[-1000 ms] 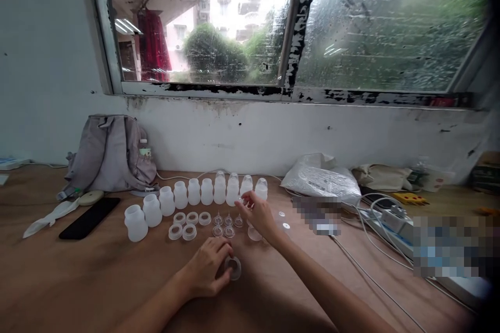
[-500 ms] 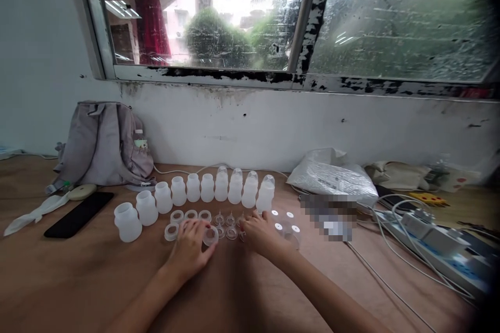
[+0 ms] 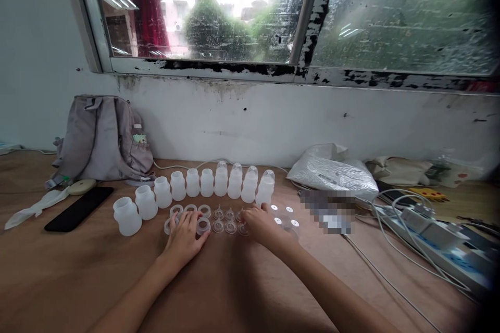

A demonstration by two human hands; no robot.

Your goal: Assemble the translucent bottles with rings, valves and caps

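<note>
A curved row of white translucent bottles [image 3: 177, 186] stands on the wooden table [image 3: 234, 291]; the right-hand ones [image 3: 250, 184] carry clear domed caps. In front lie white rings [image 3: 190, 209] and small clear nipples [image 3: 224, 226]. My left hand [image 3: 184, 238] lies with fingers spread over the rings, fingertips on one ring [image 3: 203, 226]. My right hand [image 3: 261, 225] rests on the table with fingers curled down at the rightmost nipple [image 3: 242, 229]; what they pinch is hidden. Small round discs [image 3: 287, 216] lie just right of it.
A grey backpack [image 3: 99, 140] leans on the wall at left, with a black phone [image 3: 78, 209] and a white cloth [image 3: 33, 208] in front. At right are a plastic bag [image 3: 332, 171], cables [image 3: 390, 270] and a power strip [image 3: 441, 242].
My left hand carried a ring from the near table up into the row of rings. My right hand came down from the capped bottles to the nipples. The view shifted slightly down.
</note>
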